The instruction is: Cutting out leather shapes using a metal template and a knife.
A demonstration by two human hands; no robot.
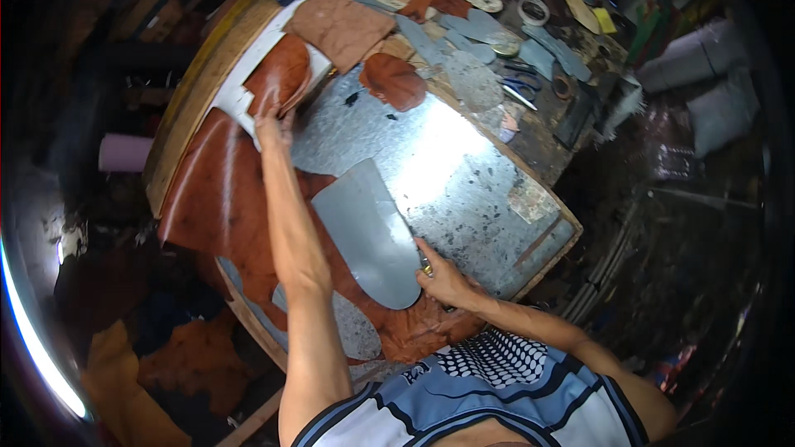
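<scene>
My left hand (273,127) reaches to the far left and is closed on the lower end of a brown leather piece (281,74) with a rounded top. That piece lies over a white slab (240,93). Beside the grey rounded template (368,236), my right hand (447,283) is closed round a small brass-coloured tool (426,267), mostly hidden by the fingers. Its index finger points along the template's right edge. Beneath the template spreads a large brown leather hide (219,182), which hangs toward the left and front of the table.
A shiny metal sheet (464,190) covers the worktop. Another cut leather piece (393,81) lies on its far side. Scissors (522,85), tape rolls (532,10) and several grey templates (476,83) crowd the far right. More leather scraps (199,360) lie at lower left.
</scene>
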